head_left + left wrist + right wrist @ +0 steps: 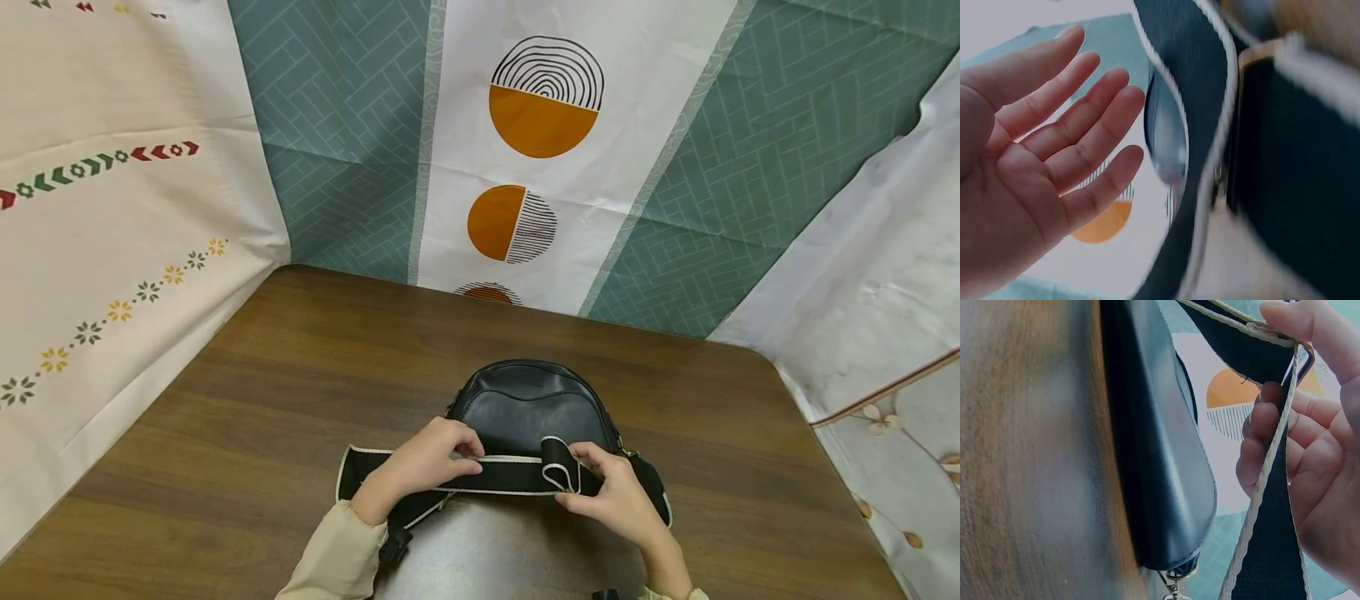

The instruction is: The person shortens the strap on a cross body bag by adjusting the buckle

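Note:
A black half-round handbag (528,408) lies on the table, its curved side away from me. Along its near side runs a wide black shoulder strap (510,477) with cream edging. My right hand (618,504) holds the strap near its small folded loop (558,467), with thumb and fingers on it; in the right wrist view the fingers curl round the band (1266,531). Over the strap's left part is my left hand (427,460). In the left wrist view its fingers (1094,128) are loosely spread, with nothing in them, beside the strap (1200,81).
The brown wooden table (225,400) carries the bag close to its near side. Patterned cloths hang behind it (345,142) and at its left (112,250) and right (862,317). A metal clasp (1175,589) hangs at one end of the bag.

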Tool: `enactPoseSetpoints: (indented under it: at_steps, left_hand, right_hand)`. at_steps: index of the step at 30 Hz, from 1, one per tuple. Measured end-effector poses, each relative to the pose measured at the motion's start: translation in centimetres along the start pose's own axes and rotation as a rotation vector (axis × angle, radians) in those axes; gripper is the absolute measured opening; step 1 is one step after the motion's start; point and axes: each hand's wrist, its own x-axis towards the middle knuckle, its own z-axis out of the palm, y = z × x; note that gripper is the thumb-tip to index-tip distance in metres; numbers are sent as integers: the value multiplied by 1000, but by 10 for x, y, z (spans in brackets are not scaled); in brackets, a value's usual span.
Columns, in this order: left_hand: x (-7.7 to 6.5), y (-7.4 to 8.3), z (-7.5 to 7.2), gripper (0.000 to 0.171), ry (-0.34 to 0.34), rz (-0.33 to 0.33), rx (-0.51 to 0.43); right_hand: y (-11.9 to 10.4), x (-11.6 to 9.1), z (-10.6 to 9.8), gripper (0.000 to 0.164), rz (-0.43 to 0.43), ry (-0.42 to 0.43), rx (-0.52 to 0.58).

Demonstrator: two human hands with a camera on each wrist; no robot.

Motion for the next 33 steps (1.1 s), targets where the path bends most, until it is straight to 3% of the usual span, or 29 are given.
enactPoseSetpoints:
  at_steps: [6, 12, 18, 25, 33]
  left_hand:
    - [12, 10, 16, 7, -7, 56, 35]
    - [18, 14, 23, 5, 27, 97, 101]
    - [20, 12, 26, 6, 63, 164, 137]
    - [21, 17, 26, 6, 17, 66, 161]
    - [22, 17, 27, 7, 5, 63, 193]
  right_hand:
    - [-1, 0, 1, 43, 21, -7, 34]
    - [-5, 2, 0, 43, 14, 4, -14]
    - [-32, 4, -5, 40, 4, 6, -23]
    - [-40, 5, -7, 38, 10, 8, -22]
    - [-39, 5, -7, 39, 26, 4, -16]
